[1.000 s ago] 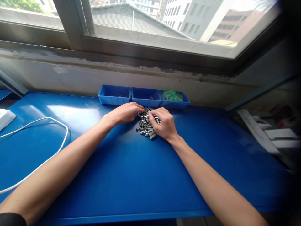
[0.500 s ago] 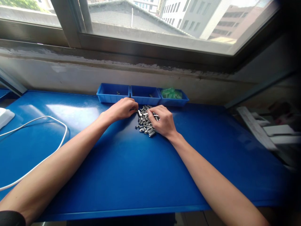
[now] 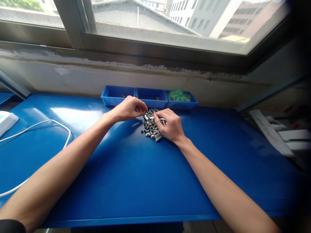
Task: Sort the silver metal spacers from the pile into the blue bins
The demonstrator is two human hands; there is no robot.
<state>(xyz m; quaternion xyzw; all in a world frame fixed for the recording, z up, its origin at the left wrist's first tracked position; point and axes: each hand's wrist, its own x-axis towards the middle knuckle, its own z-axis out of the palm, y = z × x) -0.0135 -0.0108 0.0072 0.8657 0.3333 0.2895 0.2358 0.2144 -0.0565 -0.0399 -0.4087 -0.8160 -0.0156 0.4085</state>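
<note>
A heap of small silvery metal fasteners (image 3: 151, 129), bolts and sleeve-like pieces among them, lies on the blue table. Over its far left edge my left hand (image 3: 132, 108) is bent with thumb and fingertips drawn together; whatever is between them is too small to make out. My right hand (image 3: 170, 124) rests at the heap's right side, covering part of it. Its thumb and forefinger are pinched close to a shiny piece, but I cannot make out what they hold.
Behind the heap stand three joined blue bins: the left bin (image 3: 119, 91) and middle bin (image 3: 152, 94) hold a few small pieces, the right bin (image 3: 182, 105) green plastic bags. A white cable (image 3: 52, 120) and white device (image 3: 7, 121) lie left on the blue table (image 3: 136, 181).
My left hand has lifted slightly and shifted right, its fingertips now over the heap's edge. My right hand stays pinched at the heap. The view has shifted a little.
</note>
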